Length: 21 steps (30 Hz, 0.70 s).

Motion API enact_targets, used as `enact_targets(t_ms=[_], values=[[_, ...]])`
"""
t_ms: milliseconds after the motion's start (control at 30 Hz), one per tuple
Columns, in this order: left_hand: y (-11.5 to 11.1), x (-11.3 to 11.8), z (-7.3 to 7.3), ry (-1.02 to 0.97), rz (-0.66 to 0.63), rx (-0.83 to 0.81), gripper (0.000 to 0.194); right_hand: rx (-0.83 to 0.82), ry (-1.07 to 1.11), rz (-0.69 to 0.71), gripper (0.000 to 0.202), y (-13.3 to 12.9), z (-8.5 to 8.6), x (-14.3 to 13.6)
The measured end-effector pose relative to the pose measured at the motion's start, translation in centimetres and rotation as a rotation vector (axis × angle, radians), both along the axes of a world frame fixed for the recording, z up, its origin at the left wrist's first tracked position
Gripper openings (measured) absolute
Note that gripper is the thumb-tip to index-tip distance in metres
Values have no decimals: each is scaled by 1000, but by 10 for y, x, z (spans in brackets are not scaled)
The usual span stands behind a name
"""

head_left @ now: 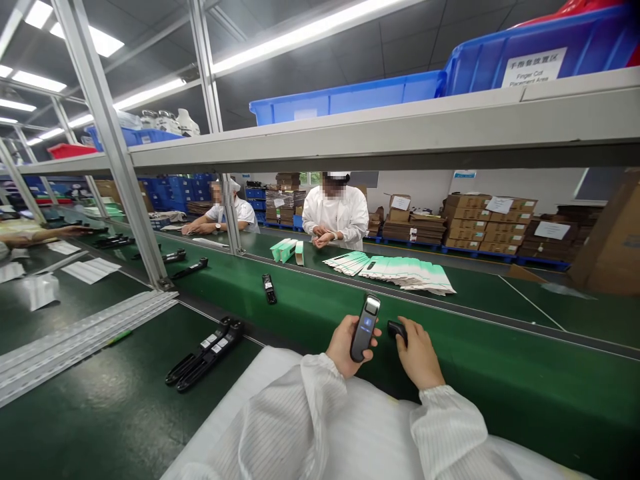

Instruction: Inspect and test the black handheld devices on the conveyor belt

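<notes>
Two black holders [206,360] lie paired left of my hands, probably for easy reach. My left hand [341,345] grips a lit device [365,331], screen facing me, likely for reading; my right hand [421,353] holds a dark piece [396,329] just beside it.

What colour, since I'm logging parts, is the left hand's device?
The device is dark grey with a silver top; head view.

Blue bin [480,63] on shelf [350,137]

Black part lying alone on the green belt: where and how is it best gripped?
Probably at mid-length, from above, finger and thumb across its width: the black part is long and narrow, lies flat on the green belt, and shows both long edges.
</notes>
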<state>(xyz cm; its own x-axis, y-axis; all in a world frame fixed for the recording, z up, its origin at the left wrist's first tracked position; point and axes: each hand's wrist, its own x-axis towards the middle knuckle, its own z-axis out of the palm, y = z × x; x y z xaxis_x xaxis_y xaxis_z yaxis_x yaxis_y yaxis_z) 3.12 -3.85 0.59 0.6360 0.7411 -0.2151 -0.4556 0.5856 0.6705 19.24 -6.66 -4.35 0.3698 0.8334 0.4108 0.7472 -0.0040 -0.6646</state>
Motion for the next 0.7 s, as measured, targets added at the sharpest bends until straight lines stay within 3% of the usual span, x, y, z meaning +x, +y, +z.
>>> enact_targets(t_ms=[133,267,367,467,600,700], values=[[-4,6,-4,210,185,177,22,83,296,193,35,-2,10,-12],[-6,9,-10,507,426,735,36,54,681,345,44,-5,17,-26],[-10,8,-11,601,443,976,43,54,941,418,48,-10,25,-35],[-17,9,-10,636,416,1045,44,52,1114,483,46,-14,33,-41],[-20,10,-9,571,381,1069,47,79,1184,479,36,-16,36,-42],[-13,11,-10,467,384,917,42,92,1170,453,33,-15,34,-40]])
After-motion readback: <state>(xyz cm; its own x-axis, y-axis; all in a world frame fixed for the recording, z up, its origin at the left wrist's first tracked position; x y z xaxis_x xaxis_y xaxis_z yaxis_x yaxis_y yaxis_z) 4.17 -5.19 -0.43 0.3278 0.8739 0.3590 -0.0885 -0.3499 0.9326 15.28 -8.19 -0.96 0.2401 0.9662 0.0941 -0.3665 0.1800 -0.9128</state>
